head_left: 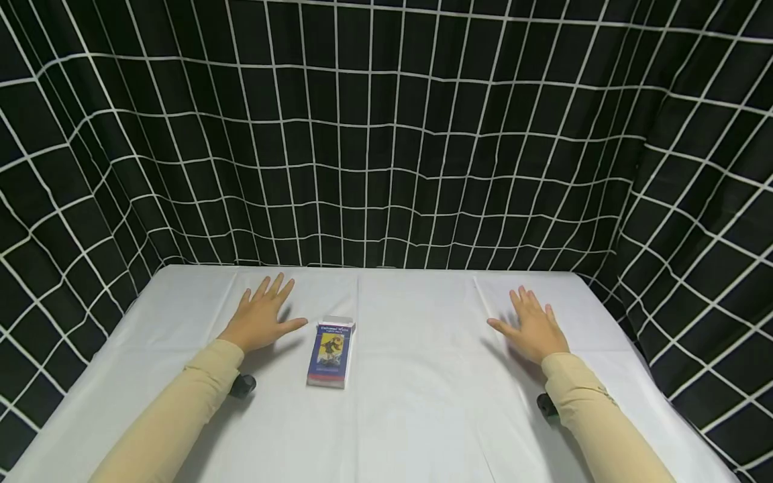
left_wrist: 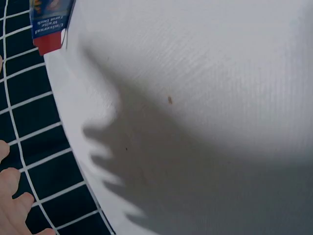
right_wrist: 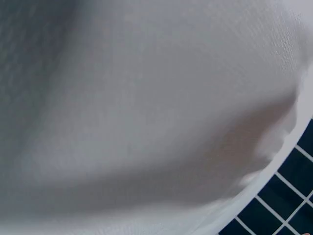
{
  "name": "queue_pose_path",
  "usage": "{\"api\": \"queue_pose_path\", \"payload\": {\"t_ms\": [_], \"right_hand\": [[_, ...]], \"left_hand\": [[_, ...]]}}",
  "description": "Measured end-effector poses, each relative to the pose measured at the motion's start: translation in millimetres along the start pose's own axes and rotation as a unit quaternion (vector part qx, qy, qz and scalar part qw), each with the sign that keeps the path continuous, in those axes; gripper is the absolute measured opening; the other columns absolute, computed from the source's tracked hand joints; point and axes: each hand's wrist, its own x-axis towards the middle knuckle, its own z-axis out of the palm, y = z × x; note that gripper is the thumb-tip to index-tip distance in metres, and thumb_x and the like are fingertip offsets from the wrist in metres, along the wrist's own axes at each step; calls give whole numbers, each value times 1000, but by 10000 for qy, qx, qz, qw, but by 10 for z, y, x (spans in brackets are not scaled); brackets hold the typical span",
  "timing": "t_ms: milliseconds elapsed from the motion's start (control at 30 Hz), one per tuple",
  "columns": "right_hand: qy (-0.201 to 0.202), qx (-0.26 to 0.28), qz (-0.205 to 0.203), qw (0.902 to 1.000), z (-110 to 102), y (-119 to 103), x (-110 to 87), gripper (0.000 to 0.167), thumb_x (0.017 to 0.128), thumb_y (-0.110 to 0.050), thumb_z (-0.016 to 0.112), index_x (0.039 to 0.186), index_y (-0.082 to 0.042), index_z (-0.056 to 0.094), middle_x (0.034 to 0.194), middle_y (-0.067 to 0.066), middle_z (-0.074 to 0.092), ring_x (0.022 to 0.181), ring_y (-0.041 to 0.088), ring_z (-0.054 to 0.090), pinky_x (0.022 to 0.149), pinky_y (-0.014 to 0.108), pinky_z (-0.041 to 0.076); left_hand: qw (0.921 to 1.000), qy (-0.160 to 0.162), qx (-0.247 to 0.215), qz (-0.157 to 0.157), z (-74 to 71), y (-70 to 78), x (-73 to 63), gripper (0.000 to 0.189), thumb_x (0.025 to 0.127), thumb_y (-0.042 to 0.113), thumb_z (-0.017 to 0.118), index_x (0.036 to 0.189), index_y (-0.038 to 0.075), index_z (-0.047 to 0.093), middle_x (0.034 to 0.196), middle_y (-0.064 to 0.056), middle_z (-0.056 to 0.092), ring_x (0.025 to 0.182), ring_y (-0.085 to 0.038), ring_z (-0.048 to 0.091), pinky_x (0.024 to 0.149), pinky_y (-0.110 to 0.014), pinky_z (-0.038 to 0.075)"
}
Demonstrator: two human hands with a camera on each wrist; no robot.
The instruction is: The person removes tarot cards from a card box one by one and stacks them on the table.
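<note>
A blue tarot deck box [head_left: 329,353] with a yellow picture panel and a red band lies on the white-covered table. My left hand [head_left: 261,318], fingers spread, is just left of the box, its thumb pointing toward the box's upper end. In the left wrist view the red-ended box [left_wrist: 49,22] shows at the top left, and fingertips of the left hand [left_wrist: 17,205] at the lower left edge. On the right side of the table my right hand [head_left: 534,330] has its fingers extended and holds nothing. The right wrist view shows mostly cloth and the hand's shadow.
White cloth [head_left: 417,416] covers the table, with fold lines running across it. Black curtain [head_left: 386,134] with a white grid surrounds its back and sides. Dark wrist devices [head_left: 243,386] sit under both beige sleeves [head_left: 175,409].
</note>
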Motion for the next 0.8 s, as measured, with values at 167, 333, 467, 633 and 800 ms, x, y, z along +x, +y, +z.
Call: {"api": "queue_pose_path", "payload": {"t_ms": [167, 333, 467, 633, 800], "right_hand": [[-83, -40, -95, 9999, -23, -42, 4, 96, 94, -65, 47, 155, 5, 21, 162, 30, 13, 151, 47, 9, 120, 65, 0], [-117, -100, -234, 9996, -43, -108, 1, 96, 93, -65, 48, 156, 3, 21, 163, 27, 14, 152, 45, 10, 121, 63, 1], [-155, -83, -291, 9994, -41, -130, -6, 95, 94, -64, 49, 156, 2, 22, 163, 27, 15, 152, 44, 10, 121, 62, 2], [-144, -54, -294, 9995, -8, -144, -16, 95, 93, -63, 50, 156, 3, 22, 163, 27, 16, 153, 43, 9, 122, 62, 3], [-143, -82, -471, 9988, 56, -203, -4, 96, 92, -64, 52, 155, 3, 24, 162, 27, 19, 152, 44, 13, 121, 62, 4]], "left_hand": [[9999, 73, -20, 112, 16, 40, 19, 89, 91, 59, 58, 157, 9, 26, 165, -18, 18, 151, -44, 18, 118, -69, 13], [9997, 143, -27, 216, 44, 70, -14, 88, 91, 59, 58, 157, 8, 28, 165, -18, 21, 151, -43, 19, 118, -68, 12], [9995, 117, -67, 303, 58, 138, -50, 88, 91, 59, 58, 156, 8, 29, 164, -18, 21, 152, -42, 19, 119, -67, 13], [9987, 82, -79, 503, 72, 219, -70, 91, 87, 61, 62, 156, 9, 31, 164, -18, 23, 151, -42, 20, 118, -68, 15], [9987, 52, -80, 508, 89, 246, -116, 93, 85, 62, 64, 156, 10, 32, 164, -17, 22, 152, -42, 19, 119, -67, 15]]}}
